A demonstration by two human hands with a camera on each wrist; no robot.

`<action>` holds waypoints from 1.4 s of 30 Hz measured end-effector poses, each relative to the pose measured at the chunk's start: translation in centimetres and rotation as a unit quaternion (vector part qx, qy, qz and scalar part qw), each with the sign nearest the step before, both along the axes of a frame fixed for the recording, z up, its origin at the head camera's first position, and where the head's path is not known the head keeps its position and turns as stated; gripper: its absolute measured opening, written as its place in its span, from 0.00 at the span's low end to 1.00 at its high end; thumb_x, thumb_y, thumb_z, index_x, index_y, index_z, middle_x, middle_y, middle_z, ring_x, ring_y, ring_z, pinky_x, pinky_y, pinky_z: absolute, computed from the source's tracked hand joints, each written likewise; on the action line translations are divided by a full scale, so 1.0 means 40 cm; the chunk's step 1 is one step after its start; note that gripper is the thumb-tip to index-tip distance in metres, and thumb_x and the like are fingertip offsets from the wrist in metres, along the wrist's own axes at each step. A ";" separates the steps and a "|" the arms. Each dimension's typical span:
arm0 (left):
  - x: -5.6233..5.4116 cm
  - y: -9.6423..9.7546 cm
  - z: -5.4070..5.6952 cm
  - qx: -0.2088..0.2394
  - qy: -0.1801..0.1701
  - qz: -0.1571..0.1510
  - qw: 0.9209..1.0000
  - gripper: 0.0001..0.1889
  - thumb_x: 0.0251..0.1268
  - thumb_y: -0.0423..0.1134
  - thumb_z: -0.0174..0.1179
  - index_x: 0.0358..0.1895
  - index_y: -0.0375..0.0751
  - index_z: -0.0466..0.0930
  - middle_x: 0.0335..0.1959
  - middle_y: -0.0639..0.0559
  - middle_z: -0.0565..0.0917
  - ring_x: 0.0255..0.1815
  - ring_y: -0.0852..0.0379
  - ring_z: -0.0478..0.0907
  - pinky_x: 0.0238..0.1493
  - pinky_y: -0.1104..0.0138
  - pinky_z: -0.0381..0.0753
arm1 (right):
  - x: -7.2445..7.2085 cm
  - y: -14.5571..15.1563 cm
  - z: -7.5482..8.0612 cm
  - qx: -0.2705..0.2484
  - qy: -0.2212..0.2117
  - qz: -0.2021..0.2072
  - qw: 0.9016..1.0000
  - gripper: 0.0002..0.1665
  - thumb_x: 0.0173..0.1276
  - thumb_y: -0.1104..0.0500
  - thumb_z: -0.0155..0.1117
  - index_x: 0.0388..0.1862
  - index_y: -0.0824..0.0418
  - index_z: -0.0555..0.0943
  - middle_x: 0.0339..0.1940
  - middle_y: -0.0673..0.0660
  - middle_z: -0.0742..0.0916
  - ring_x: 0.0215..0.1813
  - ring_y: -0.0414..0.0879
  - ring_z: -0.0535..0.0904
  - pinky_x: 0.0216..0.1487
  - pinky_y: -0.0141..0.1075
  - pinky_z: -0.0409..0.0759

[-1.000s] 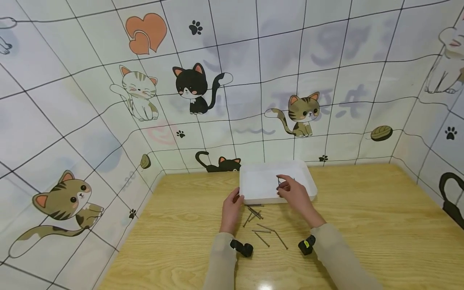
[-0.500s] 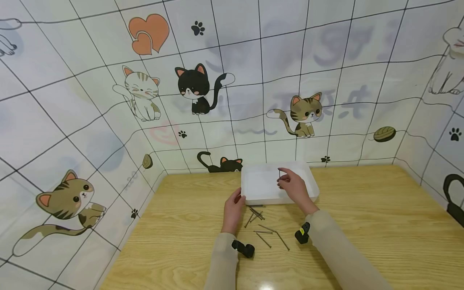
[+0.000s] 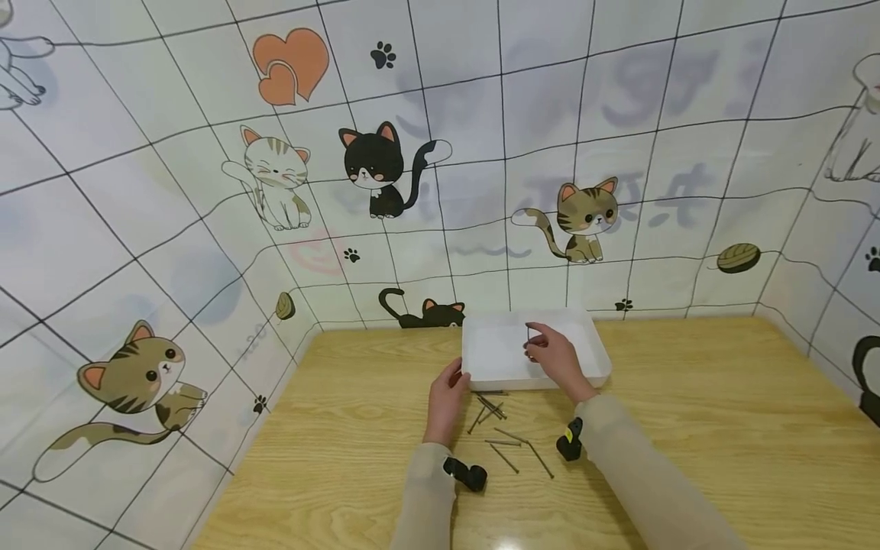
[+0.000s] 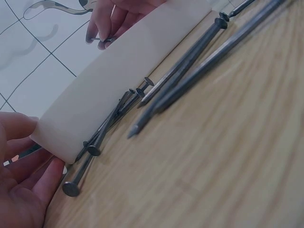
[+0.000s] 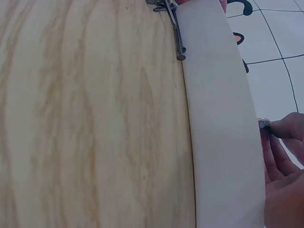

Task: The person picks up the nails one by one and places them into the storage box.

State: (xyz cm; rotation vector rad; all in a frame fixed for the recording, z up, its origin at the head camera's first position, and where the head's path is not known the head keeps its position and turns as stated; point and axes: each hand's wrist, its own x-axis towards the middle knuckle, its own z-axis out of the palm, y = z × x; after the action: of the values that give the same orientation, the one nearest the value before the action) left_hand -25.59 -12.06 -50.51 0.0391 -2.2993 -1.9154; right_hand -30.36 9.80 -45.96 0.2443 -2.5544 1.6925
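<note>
Beige sleeves bear black wrist cameras, one with a yellow mark.

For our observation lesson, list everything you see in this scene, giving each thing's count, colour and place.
Tray: one, white, back of the table
Loose nails: at least eight (some overlap), dark grey, before the tray
Held nail: one, dark, above the tray
Table: one, light wood, under everything
Wall covering: white, black grid, behind the table and at both sides
Printed cats: several, black, white or brown, on the covering
Printed hearts: two, orange, upper left
Paw prints: five, black, scattered
Wrist cameras: two, black, at the cuffs
Sleeves: two, beige, foreground
Left hand: one, bare, gripping the tray's front left corner
Right hand: one, bare, pinching the held nail
</note>
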 end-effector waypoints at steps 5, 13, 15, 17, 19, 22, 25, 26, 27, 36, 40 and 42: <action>0.001 0.004 -0.005 0.004 0.000 -0.004 1.000 0.22 0.65 0.43 0.51 0.63 0.47 0.66 0.58 0.53 0.71 0.56 0.57 0.68 0.55 0.59 0.66 | 0.005 0.000 -0.009 -0.004 -0.009 -0.005 1.000 0.27 0.65 0.64 0.53 0.64 0.60 0.65 0.40 0.62 0.80 0.39 0.53 0.79 0.40 0.43 0.78; -0.005 0.001 -0.006 -0.003 -0.003 0.003 1.000 0.22 0.64 0.44 0.52 0.62 0.50 0.67 0.56 0.57 0.72 0.55 0.60 0.68 0.54 0.61 0.67 | -0.011 0.002 -0.025 0.011 -0.021 -0.016 1.000 0.27 0.65 0.64 0.53 0.63 0.59 0.65 0.39 0.61 0.80 0.37 0.50 0.79 0.35 0.38 0.79; -0.004 0.000 -0.005 -0.006 -0.002 0.004 1.000 0.22 0.64 0.44 0.52 0.62 0.50 0.67 0.56 0.56 0.72 0.55 0.59 0.68 0.55 0.60 0.67 | -0.014 0.001 -0.027 0.016 -0.028 -0.016 0.999 0.27 0.65 0.65 0.52 0.63 0.60 0.65 0.40 0.61 0.80 0.36 0.50 0.80 0.34 0.38 0.79; -0.003 -0.001 -0.004 -0.006 -0.004 0.005 1.000 0.22 0.64 0.44 0.52 0.62 0.50 0.67 0.57 0.56 0.72 0.55 0.58 0.68 0.55 0.60 0.67 | -0.015 -0.001 -0.028 0.026 -0.033 -0.017 0.999 0.27 0.64 0.65 0.52 0.63 0.61 0.65 0.39 0.62 0.80 0.34 0.50 0.80 0.34 0.39 0.79; -0.001 -0.001 -0.002 -0.005 -0.002 0.004 1.000 0.22 0.64 0.44 0.52 0.62 0.49 0.67 0.57 0.54 0.72 0.56 0.56 0.68 0.55 0.59 0.67 | -0.017 -0.003 -0.028 0.046 -0.036 -0.019 0.998 0.27 0.64 0.65 0.52 0.63 0.61 0.65 0.38 0.61 0.80 0.32 0.49 0.80 0.38 0.42 0.78; -0.001 -0.001 -0.001 -0.003 0.003 0.000 1.000 0.22 0.64 0.44 0.52 0.62 0.48 0.67 0.58 0.53 0.71 0.56 0.56 0.68 0.55 0.59 0.67 | -0.018 -0.004 -0.027 0.088 -0.029 -0.019 0.996 0.27 0.63 0.65 0.53 0.62 0.62 0.66 0.36 0.60 0.81 0.29 0.48 0.80 0.56 0.50 0.65; 0.005 0.001 0.010 -0.001 0.004 -0.007 1.000 0.23 0.64 0.43 0.52 0.63 0.46 0.66 0.58 0.51 0.71 0.56 0.55 0.68 0.54 0.59 0.67 | -0.014 -0.006 -0.023 0.128 -0.016 -0.020 0.991 0.26 0.62 0.65 0.55 0.61 0.63 0.67 0.34 0.58 0.82 0.26 0.46 0.79 0.62 0.56 0.45; 0.004 0.002 0.009 -0.001 0.004 -0.008 1.000 0.23 0.64 0.43 0.52 0.63 0.46 0.66 0.58 0.51 0.71 0.56 0.55 0.68 0.54 0.60 0.68 | -0.013 -0.006 -0.022 0.140 -0.010 -0.020 0.990 0.26 0.62 0.65 0.55 0.60 0.64 0.68 0.32 0.57 0.82 0.25 0.46 0.79 0.63 0.57 0.41; 0.004 0.003 0.008 -0.001 0.006 -0.009 1.000 0.23 0.64 0.43 0.52 0.63 0.46 0.66 0.58 0.51 0.71 0.55 0.55 0.68 0.54 0.60 0.68 | -0.012 -0.005 -0.021 0.151 -0.005 -0.020 0.988 0.25 0.61 0.66 0.55 0.59 0.65 0.69 0.31 0.57 0.82 0.24 0.45 0.78 0.62 0.58 0.41; 0.002 0.003 -0.003 -0.001 -0.003 -0.001 1.000 0.22 0.65 0.43 0.51 0.62 0.49 0.67 0.58 0.53 0.71 0.55 0.57 0.68 0.54 0.60 0.67 | 0.001 -0.008 -0.017 0.228 0.009 -0.012 0.973 0.24 0.57 0.69 0.52 0.56 0.67 0.72 0.20 0.52 0.82 0.20 0.43 0.73 0.63 0.57 0.41; 0.001 0.002 -0.001 -0.001 -0.003 -0.003 1.000 0.22 0.65 0.43 0.51 0.63 0.48 0.66 0.58 0.53 0.71 0.56 0.56 0.68 0.55 0.59 0.67 | 0.007 -0.012 -0.014 0.239 0.010 -0.019 0.971 0.24 0.57 0.69 0.53 0.55 0.67 0.72 0.24 0.53 0.83 0.22 0.44 0.75 0.63 0.57 0.43; 0.001 0.001 -0.001 -0.001 -0.002 -0.003 1.000 0.22 0.65 0.44 0.51 0.63 0.49 0.66 0.58 0.53 0.71 0.56 0.57 0.68 0.55 0.59 0.67 | 0.009 -0.015 -0.013 0.245 0.011 -0.023 0.969 0.23 0.58 0.68 0.54 0.55 0.67 0.72 0.28 0.55 0.83 0.24 0.45 0.76 0.60 0.56 0.52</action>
State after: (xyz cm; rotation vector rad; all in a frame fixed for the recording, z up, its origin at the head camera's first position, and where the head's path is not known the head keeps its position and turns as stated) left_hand -25.56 -12.01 -50.54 0.0364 -2.3062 -1.9185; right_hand -30.01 9.21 -46.49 0.2203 -2.8924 1.0102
